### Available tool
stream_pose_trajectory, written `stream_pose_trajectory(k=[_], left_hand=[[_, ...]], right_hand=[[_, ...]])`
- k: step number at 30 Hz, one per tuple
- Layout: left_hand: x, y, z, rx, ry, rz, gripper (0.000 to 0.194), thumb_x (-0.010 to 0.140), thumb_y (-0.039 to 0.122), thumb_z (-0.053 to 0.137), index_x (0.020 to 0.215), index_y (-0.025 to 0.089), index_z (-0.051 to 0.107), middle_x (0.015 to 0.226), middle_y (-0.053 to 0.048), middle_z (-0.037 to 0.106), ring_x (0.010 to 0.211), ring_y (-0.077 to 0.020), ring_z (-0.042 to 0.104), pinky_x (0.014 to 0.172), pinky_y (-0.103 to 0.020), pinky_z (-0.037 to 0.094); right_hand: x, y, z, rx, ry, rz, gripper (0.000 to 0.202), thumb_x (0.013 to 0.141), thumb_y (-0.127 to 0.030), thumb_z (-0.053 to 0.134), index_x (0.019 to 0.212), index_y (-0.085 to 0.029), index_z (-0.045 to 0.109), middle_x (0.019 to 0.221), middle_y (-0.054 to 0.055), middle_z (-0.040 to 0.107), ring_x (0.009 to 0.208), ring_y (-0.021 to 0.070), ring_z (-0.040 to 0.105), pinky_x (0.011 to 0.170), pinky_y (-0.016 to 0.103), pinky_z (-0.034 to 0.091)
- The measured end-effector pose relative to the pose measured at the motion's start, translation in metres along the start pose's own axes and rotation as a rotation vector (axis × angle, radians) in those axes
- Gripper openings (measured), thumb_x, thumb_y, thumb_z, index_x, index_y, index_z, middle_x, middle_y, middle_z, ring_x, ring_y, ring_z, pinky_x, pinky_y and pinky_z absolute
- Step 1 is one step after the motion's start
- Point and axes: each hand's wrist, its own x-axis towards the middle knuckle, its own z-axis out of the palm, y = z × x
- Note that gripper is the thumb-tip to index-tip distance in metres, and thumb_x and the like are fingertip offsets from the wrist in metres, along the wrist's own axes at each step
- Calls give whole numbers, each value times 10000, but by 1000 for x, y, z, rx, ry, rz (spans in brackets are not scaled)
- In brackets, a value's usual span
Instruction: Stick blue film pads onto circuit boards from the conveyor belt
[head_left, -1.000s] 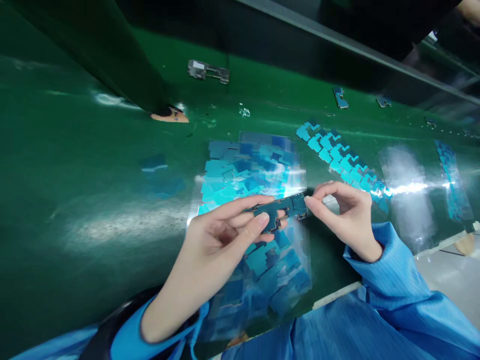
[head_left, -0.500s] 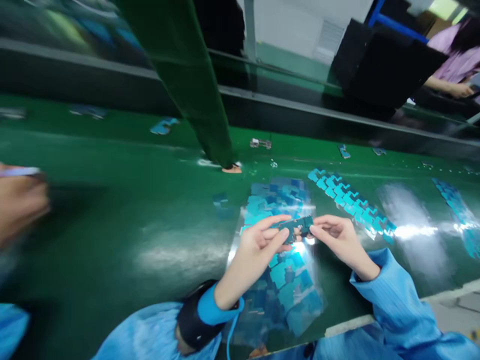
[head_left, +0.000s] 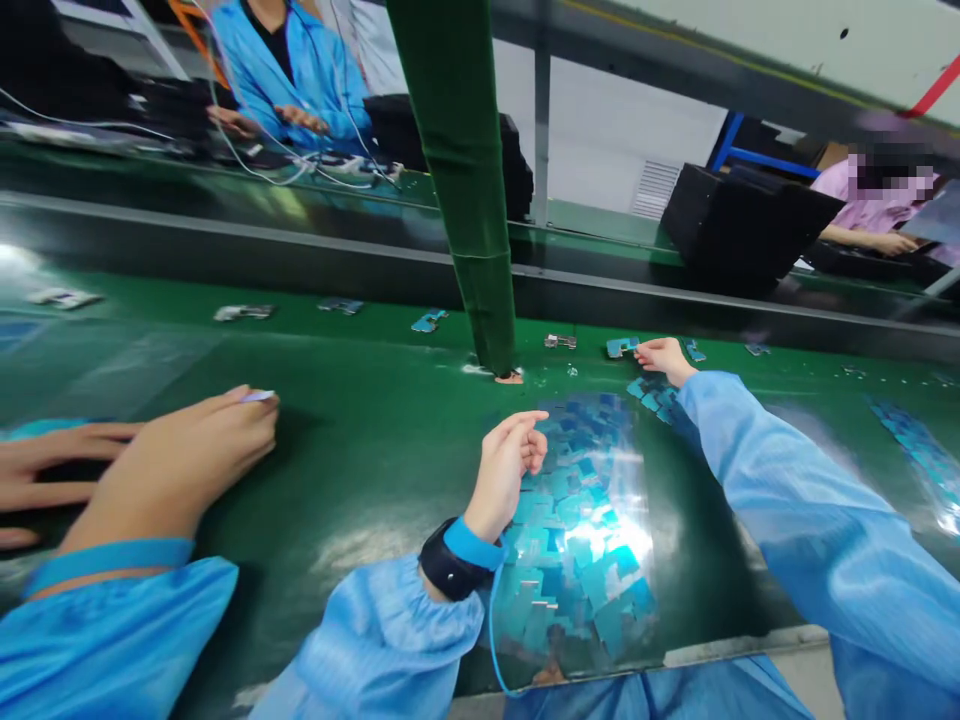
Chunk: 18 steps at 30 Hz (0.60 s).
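Note:
My right hand [head_left: 666, 360] reaches to the far side of the green bench, thumb and fingers pinching the end of a small circuit board [head_left: 619, 348] with blue film on its face. The board is low over the bench or touching it; I cannot tell which. My left hand [head_left: 510, 462], with a wrist strap, hovers by the left edge of a clear sheet [head_left: 637, 490] covered with blue film pieces [head_left: 581, 530]. Its index finger is stretched out, the other fingers are loosely bent, and nothing shows in it. Below my right hand lies a strip of blue film pieces [head_left: 651, 397].
A green-wrapped post [head_left: 480, 220] rises from the bench in front of me. More boards [head_left: 430, 320] lie in a row along the far side. At left are a co-worker's hands [head_left: 172, 460]. Another film strip [head_left: 919, 450] lies at right. People sit across the bench.
Both hands held the board over the sheet before. My right hand has carried it away to the far row, and my left hand has let go. The view has shifted left.

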Motion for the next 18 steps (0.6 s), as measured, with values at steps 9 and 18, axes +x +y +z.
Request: stream_pose_trajectory(k=[9,18], left_hand=[[6,-2,-2,-20,96,54,180,680,230,566,813,129,633,479,53,506,420,-75,412,416,-191,297],[6,-1,1,150,19,4,96,687,235,553,648,159,597,470,33,519,416,-94,468,426,-205,360]], right_hand=[[-63,-9,36,-313,-329,-388,410,772,-354,740,1131,-177,652,1247,115,627,1196,242,556,1081,412,392],[-164,14,46,-371,-462,-581,270,883,-334,616,1143,-270,651,1337,87,590,1298,255,496,1112,541,299]])
